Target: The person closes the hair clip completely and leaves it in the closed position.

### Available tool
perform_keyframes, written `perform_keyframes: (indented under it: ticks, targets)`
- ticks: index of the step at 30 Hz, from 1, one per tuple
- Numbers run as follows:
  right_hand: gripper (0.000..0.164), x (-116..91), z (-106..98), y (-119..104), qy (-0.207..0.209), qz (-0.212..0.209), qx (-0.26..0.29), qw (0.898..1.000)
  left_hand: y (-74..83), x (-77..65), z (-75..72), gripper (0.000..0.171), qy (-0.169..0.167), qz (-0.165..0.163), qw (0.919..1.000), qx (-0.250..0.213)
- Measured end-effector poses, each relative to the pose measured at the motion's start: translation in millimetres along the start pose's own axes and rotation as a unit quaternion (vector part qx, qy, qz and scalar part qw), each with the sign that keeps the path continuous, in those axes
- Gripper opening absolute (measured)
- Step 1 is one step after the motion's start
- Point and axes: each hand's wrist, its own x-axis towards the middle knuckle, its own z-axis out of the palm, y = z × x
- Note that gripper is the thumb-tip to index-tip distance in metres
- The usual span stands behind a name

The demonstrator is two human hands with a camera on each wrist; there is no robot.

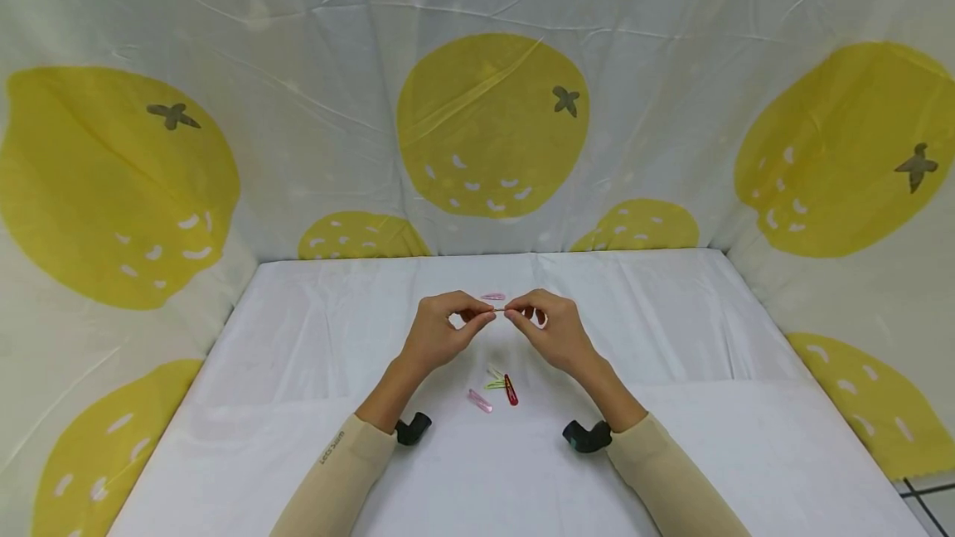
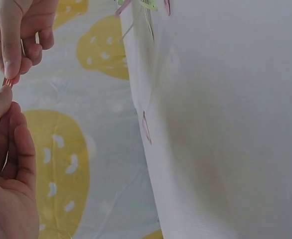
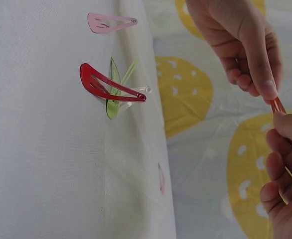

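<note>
The two hands meet fingertip to fingertip on a slim orange-red clip (image 3: 278, 105), the left hand (image 1: 438, 331) pinching one end between thumb and finger and the right hand (image 1: 554, 331) pinching the other. The clip is raised above the white surface (image 1: 686, 421). Only a short middle stretch of it shows between the fingertips; there it is narrow, with pale lines along its length, and its ends are covered by the thumbs.

Nearer the person, below the hands in the head view, lies a small cluster. A glossy deep-red clip (image 1: 511, 389), rounded at its broad end and tapering to a riveted tip, lies across light green clip parts (image 3: 112, 110); whether these belong to one clip or two I cannot tell. A pale, nearly clear clip (image 3: 147, 89) pokes out beneath. Just beside them is a pink clip (image 1: 480, 401), split by a long central slot. Another pink clip (image 1: 493, 297) lies by itself toward the far edge, just beyond the fingertips in the head view.
</note>
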Motion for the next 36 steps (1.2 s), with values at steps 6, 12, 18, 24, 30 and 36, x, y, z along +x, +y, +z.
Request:
perform_keyframes:
  ticks: [6, 12, 18, 24, 30, 36]
  targets:
    - [0.008, 0.3, 0.0, -0.4, 0.003, 0.002, -0.006, 1.000, 1.1, 0.7, -1.0, 0.007, -0.005, -0.013, 0.9999, -0.007]
    - [0.006, 0.0, 2.1, -0.4, -0.005, -0.017, 0.009, 1.000, 0.4, 0.5, -0.5, 0.006, -0.005, -0.006, 1.0000, -0.001]
    - [0.007, -0.6, 2.4, -2.0, -0.018, -0.016, 0.012, 1.000, -1.6, -0.3, 1.1, 0.005, -0.010, -0.005, 0.9999, -0.002]
    - [0.005, -0.7, 0.9, -3.4, -0.013, -0.006, 0.026, 1.000, -2.0, -0.6, 0.8, 0.006, -0.017, -0.025, 0.9993, -0.020]
    - [0.004, -1.4, 0.3, -2.4, -0.012, 0.022, 0.049, 0.999, -1.7, 0.0, 0.1, 0.006, -0.020, -0.036, 0.9983, -0.040]
    - [0.004, -1.4, -1.8, -2.9, -0.025, 0.039, 0.084, 0.995, 0.5, 0.3, -1.2, 0.009, -0.027, -0.042, 0.9969, -0.060]
